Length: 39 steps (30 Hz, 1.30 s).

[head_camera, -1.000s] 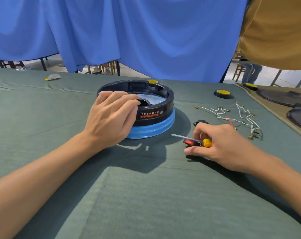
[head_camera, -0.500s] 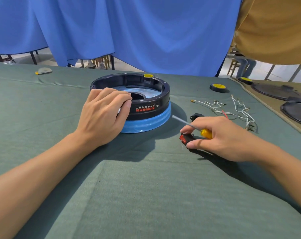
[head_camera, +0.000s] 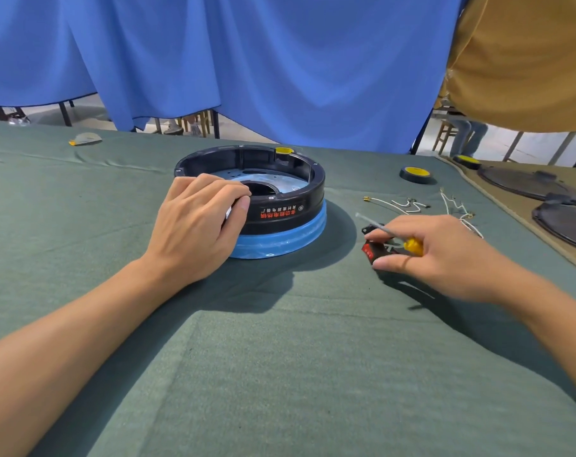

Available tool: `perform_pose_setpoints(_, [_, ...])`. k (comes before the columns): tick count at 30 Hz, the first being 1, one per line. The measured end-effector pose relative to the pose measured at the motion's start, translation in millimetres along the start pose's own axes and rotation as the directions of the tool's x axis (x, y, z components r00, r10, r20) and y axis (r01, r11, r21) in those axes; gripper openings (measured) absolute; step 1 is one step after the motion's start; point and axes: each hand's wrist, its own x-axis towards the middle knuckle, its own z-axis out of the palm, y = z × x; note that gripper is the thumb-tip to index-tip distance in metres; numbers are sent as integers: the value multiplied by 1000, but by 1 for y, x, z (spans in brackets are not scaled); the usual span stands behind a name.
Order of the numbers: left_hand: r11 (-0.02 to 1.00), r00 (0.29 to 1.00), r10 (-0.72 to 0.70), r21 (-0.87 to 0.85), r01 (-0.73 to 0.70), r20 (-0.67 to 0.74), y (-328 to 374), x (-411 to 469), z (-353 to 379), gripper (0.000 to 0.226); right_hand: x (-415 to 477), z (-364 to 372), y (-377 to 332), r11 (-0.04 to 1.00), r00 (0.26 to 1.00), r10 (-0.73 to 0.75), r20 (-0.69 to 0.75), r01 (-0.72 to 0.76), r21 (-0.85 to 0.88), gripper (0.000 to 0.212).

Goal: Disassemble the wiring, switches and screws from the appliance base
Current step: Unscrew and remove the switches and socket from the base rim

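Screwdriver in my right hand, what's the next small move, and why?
Probably leave the red switch on the cloth near the loose wires and bring the screwdriver to the appliance base. The right hand grips the screwdriver with its fingertips at the switch, and the left hand grips the base's rim.

Near me, the middle of the cloth lies open. The appliance base, gripped by my left hand, blocks the far middle. Right of it, a red switch, loose wires and the screwdriver in my right hand crowd the way.
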Motion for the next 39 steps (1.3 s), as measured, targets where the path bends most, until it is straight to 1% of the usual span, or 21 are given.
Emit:
perform_pose_setpoints(2, [1000, 1000, -4, 3, 4, 1, 0, 0, 0, 23, 4, 5, -1, 998, 999, -21, 31, 23, -61, 24])
perform_pose_setpoints(5, [1000, 1000, -11, 2, 11, 5, 0, 0, 0, 23, 6, 9, 0, 995, 998, -42, 47, 46, -90, 23])
perform_pose_setpoints(10, [1000, 1000, -21, -3, 21, 14, -1, 0, -1, 23, 6, 8, 4, 998, 1000, -24, -12, 23, -54, 28])
perform_pose_setpoints(14, [999, 999, -31, -7, 31, 26, -1, 0, -1, 23, 6, 9, 5, 996, 998, -11, 67, 17, -83, 30])
perform_pose_setpoints(16, [999, 999, -39, -12, 39, 33, -1, 0, -1, 24, 7, 6, 7, 998, 995, 4, 101, 3, -67, 35])
perform_pose_setpoints(17, [999, 999, -42, -13, 43, 35, -1, 0, -1, 24, 7, 3, 7, 999, 995, 20, 95, -16, -42, 37])
perform_pose_setpoints(18, [999, 998, -45, -14, 45, 36, -1, 0, -1, 24, 8, -1, 9, 999, 997, 44, 61, -44, -3, 37])
perform_pose_setpoints(20, [999, 998, -49, -15, 50, 40, -1, 0, -1, 25, 10, -7, 12, 990, 989, 110, -97, -100, 96, 28])
perform_pose_setpoints(22, [998, 998, -53, -17, 53, 42, -1, 0, -1, 27, 11, -10, 13, 977, 942, 175, -285, -130, 170, 19])
perform_pose_setpoints(23, [998, 998, -53, -18, 54, 42, -1, 0, -1, 28, 11, -10, 14, 972, 924, 199, -327, -144, 185, 16])
perform_pose_setpoints(24, [998, 998, -54, -19, 55, 41, -1, -1, 0, 28, 10, -9, 15, 971, 926, 211, -314, -160, 180, 14])
perform_pose_setpoints(26, [998, 997, -56, -24, 58, 45, -1, -1, 0, 28, 9, -4, 15, 976, 962, 199, -185, -178, 123, 12])
perform_pose_setpoints(28, [998, 997, -59, -28, 60, 47, -1, -1, 0, 27, 8, -1, 11, 986, 983, 159, -90, -154, 65, 13])
perform_pose_setpoints(30, [998, 997, -62, -30, 64, 51, -2, -1, 0, 26, 9, 1, 7, 994, 991, 113, -69, -112, 21, 17])
perform_pose_setpoints(33, [997, 997, -64, -36, 66, 53, -1, 0, 0, 27, 11, 1, 5, 996, 995, 87, -55, -87, 1, 20])
perform_pose_setpoints(34, [997, 996, -66, -39, 68, 53, -1, -1, 0, 27, 11, 1, 5, 997, 996, 78, -35, -78, 0, 20])
perform_pose_setpoints(37, [996, 996, -70, -42, 72, 53, -1, 0, -1, 27, 11, 3, 5, 998, 994, 66, 88, -67, 12, 25])
perform_pose_setpoints(39, [996, 996, -73, -43, 75, 51, -1, 0, -1, 28, 12, 3, 4, 997, 993, 55, 109, -60, 45, 30])
